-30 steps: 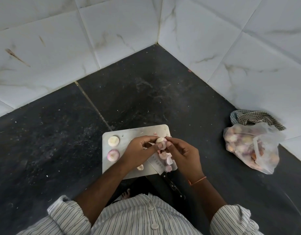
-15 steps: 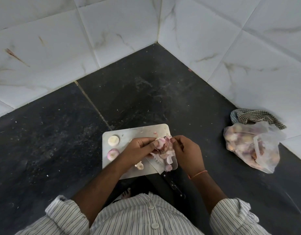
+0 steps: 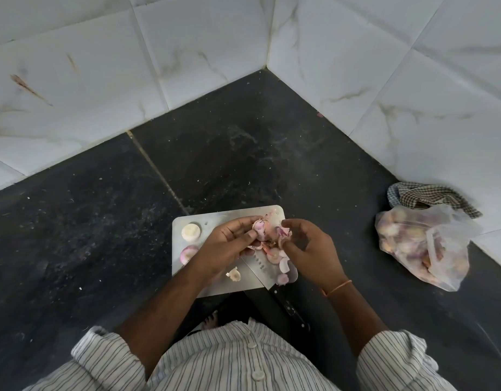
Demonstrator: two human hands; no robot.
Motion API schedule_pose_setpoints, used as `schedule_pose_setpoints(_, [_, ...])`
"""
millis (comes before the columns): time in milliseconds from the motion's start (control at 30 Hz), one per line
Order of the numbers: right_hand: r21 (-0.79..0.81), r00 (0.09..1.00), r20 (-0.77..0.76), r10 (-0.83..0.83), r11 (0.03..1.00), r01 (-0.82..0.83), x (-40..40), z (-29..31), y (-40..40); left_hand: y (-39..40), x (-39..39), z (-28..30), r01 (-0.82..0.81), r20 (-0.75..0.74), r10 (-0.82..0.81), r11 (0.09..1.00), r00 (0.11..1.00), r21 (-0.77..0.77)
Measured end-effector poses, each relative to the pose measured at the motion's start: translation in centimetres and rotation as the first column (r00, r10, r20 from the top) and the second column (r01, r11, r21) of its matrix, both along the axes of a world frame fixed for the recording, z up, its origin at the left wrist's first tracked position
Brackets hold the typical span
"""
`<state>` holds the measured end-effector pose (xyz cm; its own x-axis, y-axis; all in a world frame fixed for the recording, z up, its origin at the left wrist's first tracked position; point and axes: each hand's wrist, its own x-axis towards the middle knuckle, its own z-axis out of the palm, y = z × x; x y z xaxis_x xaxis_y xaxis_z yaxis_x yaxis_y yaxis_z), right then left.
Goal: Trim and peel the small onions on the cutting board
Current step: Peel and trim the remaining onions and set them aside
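Pink papery skin is coming off a small onion (image 3: 258,228), held just above the far right part of a pale rectangular cutting board (image 3: 215,221) that lies on a dark stone floor. Step in hand, as I judge it: peeling, w/ trimming of this onion seemingly done.

Left hand (image 3: 229,244): fingers curled round the onion, thumb pressed on its near side, so it's gripped, not loose. Right hand (image 3: 308,249): fingers bent inward, tips pinching a torn pink flake of skin (image 3: 283,232) just beside the onion. Can't tell if the flake is fully free or attached at one edge.

On the board's left side sit 2 more: a pale peeled onion w/ a flat cut face (image 3: 190,231) and, nearer the person, a pinkish onion (image 3: 187,253) partly hidden by the left wrist. A heap of pink peelings (image 3: 274,256) lies under the hands, some on the blade of a broad steel knife (image 3: 257,263) w/ a black handle, resting on the board's near right corner. One small pale trimmed end (image 3: 234,274) lies nearby.

Next move likely calls for dropping the flake on the heap, turning the onion in the left fingers and picking off what skin remains, then setting it w/ the peeled ones.

Well apart to the right: a clear plastic bag of unpeeled onions (image 3: 421,244), touching a checked cloth (image 3: 429,197) by the white tiled wall.
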<state>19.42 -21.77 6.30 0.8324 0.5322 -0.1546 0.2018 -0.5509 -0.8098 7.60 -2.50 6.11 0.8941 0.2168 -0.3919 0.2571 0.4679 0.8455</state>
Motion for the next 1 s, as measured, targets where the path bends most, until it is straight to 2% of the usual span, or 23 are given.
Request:
schedule_pose_setpoints(67, [0.123,0.993,-0.077,0.094,0.989,-0.084,-0.9,1.0,0.0,-0.1,0.1,0.0,0.016,0.013,-0.016,0.999,1.0,0.045])
schedule_pose_setpoints(133, [0.16,0.984,-0.11,0.139,0.98,-0.121,-1.6,1.4,0.1,-0.3,0.3,-0.1,0.031,0.028,-0.033,0.996,0.999,0.082])
schedule_pose_setpoints(367, [0.239,0.998,-0.038,0.041,0.971,-0.031,-2.4,1.8,0.3,-0.4,0.5,0.2,0.128,0.05,-0.148,0.948,0.988,0.292])
schedule_pose_setpoints(467, [0.205,0.999,0.024,0.041,0.978,-0.045,-2.4,2.3,0.2,-0.5,0.8,0.6,0.117,0.004,-0.141,0.832,0.99,0.542])
schedule_pose_setpoints(533, [0.164,0.994,0.091,0.057,0.984,-0.072,-2.3,2.4,0.2,-0.6,0.7,0.8,0.067,0.0,-0.087,0.767,0.996,0.639])
schedule_pose_setpoints(633, [0.044,0.974,0.213,0.082,0.995,-0.093,-1.9,1.9,0.1,-0.7,0.8,0.7,-0.04,0.078,-0.016,0.743,0.997,0.668])
schedule_pose_setpoints(733, [0.002,0.956,0.278,0.09,0.996,-0.095,-1.6,1.7,0.0,-0.7,0.7,0.8,-0.069,0.12,-0.013,0.751,0.993,0.657])
schedule_pose_setpoints(800, [0.0,0.949,0.299,0.096,0.995,-0.101,-1.6,1.6,-0.1,-0.8,0.5,0.8,-0.088,0.131,-0.014,0.668,0.991,0.739])
schedule_pose_setpoints(900, [0.007,0.939,0.336,0.076,0.997,-0.083,-1.8,1.5,-0.2,-1.2,0.3,1.0,-0.092,0.123,-0.031,0.494,0.992,0.865])
schedule_pose_setpoints(1000, [0.025,0.936,0.336,0.103,0.993,-0.118,-1.8,1.4,-0.3,-1.1,0.6,1.2,0.041,0.024,-0.146,0.424,0.989,0.905])
